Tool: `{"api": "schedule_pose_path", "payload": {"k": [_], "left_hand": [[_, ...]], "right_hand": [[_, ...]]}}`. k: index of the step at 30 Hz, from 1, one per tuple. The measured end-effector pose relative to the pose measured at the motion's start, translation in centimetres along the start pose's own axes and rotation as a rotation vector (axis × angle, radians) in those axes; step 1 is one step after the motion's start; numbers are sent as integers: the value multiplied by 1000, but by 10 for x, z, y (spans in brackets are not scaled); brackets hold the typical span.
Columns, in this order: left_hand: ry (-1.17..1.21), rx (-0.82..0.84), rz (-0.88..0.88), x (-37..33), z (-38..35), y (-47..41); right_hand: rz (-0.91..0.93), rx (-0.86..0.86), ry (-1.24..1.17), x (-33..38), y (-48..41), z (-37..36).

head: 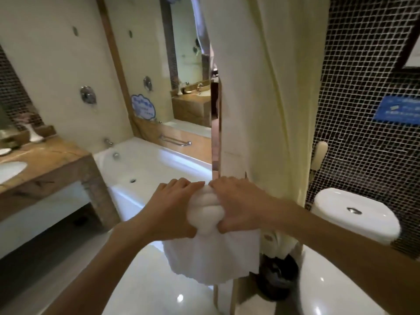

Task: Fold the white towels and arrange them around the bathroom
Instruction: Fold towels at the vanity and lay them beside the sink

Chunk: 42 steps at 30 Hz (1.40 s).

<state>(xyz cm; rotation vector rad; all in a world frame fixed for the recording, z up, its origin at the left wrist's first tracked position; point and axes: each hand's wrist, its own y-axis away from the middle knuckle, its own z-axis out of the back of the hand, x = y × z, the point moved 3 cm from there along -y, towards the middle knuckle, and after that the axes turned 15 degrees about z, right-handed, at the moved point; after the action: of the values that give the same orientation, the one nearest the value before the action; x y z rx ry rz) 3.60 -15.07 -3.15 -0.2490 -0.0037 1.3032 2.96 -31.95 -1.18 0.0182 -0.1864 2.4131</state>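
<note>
A white towel [205, 253] hangs in front of me at centre frame, its top gathered into a bunched roll and its lower part fanning out loose. My left hand [171, 208] clasps the bunched top from the left side. My right hand [241, 203] clasps it from the right, fingertips nearly meeting those of the left over the top. The roll shows between the two hands. The towel is held in the air above the glossy floor, just in front of a narrow wall end.
A white bathtub [145, 169] lies behind the hands, with a grab bar [176, 140] on its ledge. A marble vanity [52, 164] with a sink [10, 170] stands at left. A toilet [352, 214] is at right against dark mosaic tiles. A cream curtain [272, 87] hangs at centre right.
</note>
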Motion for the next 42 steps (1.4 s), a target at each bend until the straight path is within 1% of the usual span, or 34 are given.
{"api": "schedule_pose_path", "payload": {"k": [6, 13, 16, 19, 25, 30, 36, 42], "left_hand": [[-30, -37, 239, 70, 12, 32], [-137, -108, 505, 135, 11, 65], [-176, -135, 573, 153, 10, 73], [-209, -118, 640, 168, 8, 77], [-279, -44, 732, 204, 9, 77], [-265, -32, 805, 236, 11, 81], [-269, -46, 817, 286, 10, 77], [-237, -61, 811, 342, 16, 54]], "right_hand": [[228, -38, 16, 29, -79, -26], [457, -48, 46, 70, -156, -51], [526, -68, 43, 84, -180, -57], [563, -37, 28, 94, -200, -66], [612, -14, -25, 109, -241, -84], [690, -1, -33, 124, -277, -94], [721, -2, -9, 138, -325, -110], [702, 31, 18, 146, -385, -111]]}}
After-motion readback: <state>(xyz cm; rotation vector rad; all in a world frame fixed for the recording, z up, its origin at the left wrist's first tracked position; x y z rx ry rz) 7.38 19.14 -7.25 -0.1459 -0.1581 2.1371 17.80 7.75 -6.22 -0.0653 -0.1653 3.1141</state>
